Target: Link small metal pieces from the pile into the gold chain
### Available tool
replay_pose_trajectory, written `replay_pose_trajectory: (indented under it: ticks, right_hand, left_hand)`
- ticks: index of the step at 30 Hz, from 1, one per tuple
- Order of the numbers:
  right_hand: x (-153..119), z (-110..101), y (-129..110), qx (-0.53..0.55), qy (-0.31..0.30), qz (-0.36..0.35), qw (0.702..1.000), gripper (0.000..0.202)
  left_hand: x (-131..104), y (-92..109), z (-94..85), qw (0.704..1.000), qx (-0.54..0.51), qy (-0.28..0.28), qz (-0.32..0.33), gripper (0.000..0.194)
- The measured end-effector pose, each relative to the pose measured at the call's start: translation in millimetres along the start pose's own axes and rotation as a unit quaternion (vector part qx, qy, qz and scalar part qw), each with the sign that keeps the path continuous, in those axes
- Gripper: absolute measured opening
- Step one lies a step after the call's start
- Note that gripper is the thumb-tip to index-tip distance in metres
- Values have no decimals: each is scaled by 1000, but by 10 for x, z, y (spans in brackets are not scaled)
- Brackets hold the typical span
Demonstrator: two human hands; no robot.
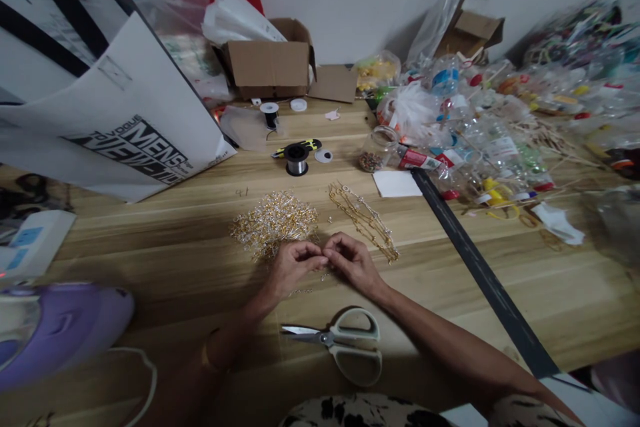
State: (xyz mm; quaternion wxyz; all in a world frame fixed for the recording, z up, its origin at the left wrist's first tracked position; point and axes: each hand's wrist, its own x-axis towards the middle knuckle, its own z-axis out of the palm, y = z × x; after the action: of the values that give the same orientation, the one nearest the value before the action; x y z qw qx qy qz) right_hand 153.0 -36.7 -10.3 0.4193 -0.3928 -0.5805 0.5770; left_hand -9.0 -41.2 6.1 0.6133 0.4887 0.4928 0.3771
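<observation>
My left hand [296,266] and my right hand [353,262] meet fingertip to fingertip over the wooden table. Both are closed in a pinch; what lies between the fingers is too small to make out. Just beyond my left hand spreads a pile of gold and silver beads or links [277,217]. Gold and silver bead chains [365,220] lie stretched out beyond my right hand. A short piece of chain [301,292] rests on the table below the hands. Nearer to me are scissors [333,337] with cream handles, their blades pointing left.
Spools of wire [297,159] and a yellow-black cutter [313,145] sit behind the pile. A jar of beads [376,150] stands near many plastic bottles [493,147] at right. A paper bag [110,100] and a purple appliance [75,327] occupy the left. A dark strip [480,267] crosses the table.
</observation>
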Motion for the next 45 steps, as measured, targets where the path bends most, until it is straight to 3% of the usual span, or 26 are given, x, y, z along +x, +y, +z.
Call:
replay_pose_trajectory:
  ticks: [7, 17, 22, 30, 45]
  right_hand:
    - [17, -2, -42, 14, 11, -11, 1000, 25]
    - [3, -61, 13, -39, 103, -63, 992, 18]
    - [-11, -67, 24, -97, 74, -91, 988, 16]
    - [5, -95, 59, -222, 34, -214, 951, 10]
    - [-3, -127, 96, -301, 7, -236, 924, 11]
  left_hand:
    - [-3, -2, 5, 1000, 10, 7, 1, 11]
    - [19, -17, -5, 1000, 22, 19, -8, 12]
    - [27, -8, -21, 999, 13, 34, -7, 15]
    - [70, -45, -43, 999, -6, 51, -9, 23]
    - [81, -119, -66, 998, 20, 60, -9, 22]
